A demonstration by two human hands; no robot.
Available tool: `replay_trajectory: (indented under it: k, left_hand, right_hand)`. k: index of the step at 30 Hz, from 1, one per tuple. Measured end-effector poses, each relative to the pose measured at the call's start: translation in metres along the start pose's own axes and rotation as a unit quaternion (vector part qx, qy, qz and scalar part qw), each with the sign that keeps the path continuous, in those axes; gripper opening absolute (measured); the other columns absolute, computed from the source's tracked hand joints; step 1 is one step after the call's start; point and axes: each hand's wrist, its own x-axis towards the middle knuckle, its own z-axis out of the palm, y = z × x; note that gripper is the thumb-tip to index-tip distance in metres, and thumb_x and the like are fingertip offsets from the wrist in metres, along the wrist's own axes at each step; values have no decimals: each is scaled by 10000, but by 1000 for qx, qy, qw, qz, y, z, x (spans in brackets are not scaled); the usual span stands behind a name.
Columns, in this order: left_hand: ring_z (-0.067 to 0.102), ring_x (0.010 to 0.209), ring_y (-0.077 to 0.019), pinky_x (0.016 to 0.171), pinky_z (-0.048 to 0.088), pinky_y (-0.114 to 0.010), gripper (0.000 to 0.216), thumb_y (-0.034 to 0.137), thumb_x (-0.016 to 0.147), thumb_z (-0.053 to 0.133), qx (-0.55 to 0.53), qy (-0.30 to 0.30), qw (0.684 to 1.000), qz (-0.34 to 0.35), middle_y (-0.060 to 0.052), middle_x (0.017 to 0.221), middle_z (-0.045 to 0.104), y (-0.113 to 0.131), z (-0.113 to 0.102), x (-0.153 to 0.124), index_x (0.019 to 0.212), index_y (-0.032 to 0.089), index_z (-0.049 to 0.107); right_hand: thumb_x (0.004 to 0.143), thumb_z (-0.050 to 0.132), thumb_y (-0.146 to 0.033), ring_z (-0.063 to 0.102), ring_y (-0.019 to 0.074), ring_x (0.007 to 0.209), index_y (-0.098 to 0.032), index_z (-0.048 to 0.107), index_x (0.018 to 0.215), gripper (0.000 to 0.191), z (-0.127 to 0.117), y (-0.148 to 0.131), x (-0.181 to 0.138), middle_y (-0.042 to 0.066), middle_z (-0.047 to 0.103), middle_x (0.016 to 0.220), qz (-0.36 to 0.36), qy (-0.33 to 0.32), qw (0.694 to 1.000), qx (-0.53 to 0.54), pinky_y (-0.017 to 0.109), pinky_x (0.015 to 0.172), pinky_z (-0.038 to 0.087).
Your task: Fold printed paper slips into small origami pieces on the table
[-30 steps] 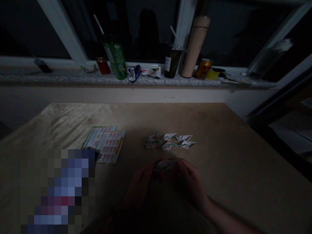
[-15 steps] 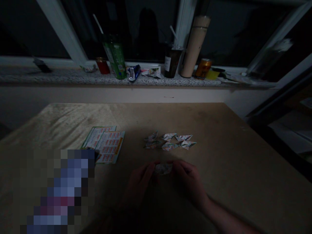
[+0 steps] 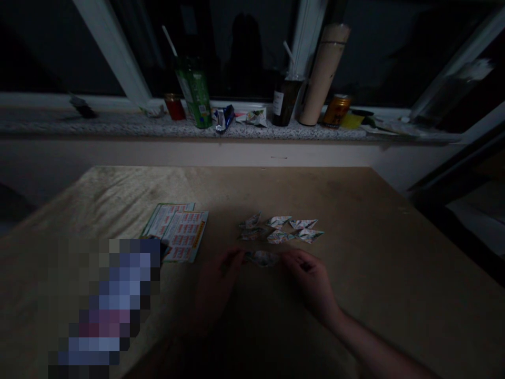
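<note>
Folded paper held between two hands, just short of the six finished-looking pieces

The small folded paper [image 3: 263, 258] sits between the fingertips of the left hand [image 3: 219, 281] and the right hand [image 3: 310, 273], one end at each, its crumpled middle showing in the gap. It lies on the near side of six folded pieces [image 3: 279, 236], which stand in two rows of three on the table [image 3: 355, 210]. Two overlapping printed sheets [image 3: 185, 234] lie well to the left of it.

Compared with half a second ago, the hands and the paper are farther forward, nearer those rows, and the space between the two hands is wider. The six pieces and the sheets keep their arrangement; the whole view is slightly shifted.

The right thumb and forefinger are together on the paper's right end, the other fingers curled behind. The left fingertips come together at its left end, with that hand deep in shadow. It is too dark to tell how firmly either hand pinches, or whether the paper's underside touches the table.
</note>
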Motion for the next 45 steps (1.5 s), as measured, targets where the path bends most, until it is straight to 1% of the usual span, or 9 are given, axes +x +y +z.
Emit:
replay_trajectory:
  k: [5,9,20,28,32,36,40,43,45]
  left_hand:
    - [649,873,-215,785,490,-298,283,411,811,506,33,28,999,3,-5,924,717,3,-9,4,935,223,678]
    - [647,887,-216,809,484,-306,305,425,809,505,64,39,997,16,-9,950,717,-5,-12,10,950,226,688]
    - [664,873,-214,785,471,-287,290,393,824,497,116,13,993,21,-8,953,725,-9,-11,14,968,242,698]
    - [654,910,-203,810,475,-284,321,401,858,463,110,13,993,28,-19,991,711,-12,-10,15,1018,205,661]
    - [648,931,-203,823,477,-310,344,383,877,455,137,36,989,45,-32,1029,697,-12,-13,15,1137,195,580]
    - [654,906,-199,814,483,-329,298,351,894,449,221,43,968,112,-21,1014,701,-10,-19,11,1124,213,577]
    - [666,797,-173,764,488,-310,247,263,919,406,282,7,926,250,-18,925,719,-2,-24,2,1010,204,628]
    - [663,756,-155,750,478,-296,259,224,929,382,270,-4,894,358,-19,875,726,4,-27,-5,980,192,634]
    - [661,746,-154,743,476,-299,269,221,933,369,273,-6,887,371,-20,857,726,8,-30,-8,976,190,633]
  right_hand:
    - [696,667,-397,533,148,551,-176,620,640,233,6,-6,17,5,607,581,-53,18,997,-43,244,513,403]
    - [678,672,-384,558,162,552,-181,631,611,218,11,-7,28,15,635,585,-75,1,994,-73,253,515,412]
    - [708,655,-357,504,150,517,-171,657,619,206,16,6,36,6,597,549,-100,9,987,-124,246,493,359]
    - [726,656,-332,477,130,508,-157,685,765,182,16,6,35,-15,558,542,-107,19,985,-135,232,488,364]
    - [745,651,-322,438,112,486,-164,670,780,163,17,3,29,-39,499,523,-152,45,976,-146,214,464,365]
    - [815,592,-284,498,122,543,-180,657,814,123,18,0,19,-8,582,629,-252,5,948,-196,226,513,416]
    - [859,552,-223,578,158,696,-199,629,911,95,19,-2,13,34,656,788,-346,-68,910,-217,279,643,468]
    - [864,547,-197,591,168,743,-201,611,965,119,23,-5,12,39,656,803,-360,-93,904,-209,291,668,477]
    - [869,541,-198,593,166,745,-204,610,974,126,29,-6,11,37,655,807,-358,-104,905,-203,289,669,478]
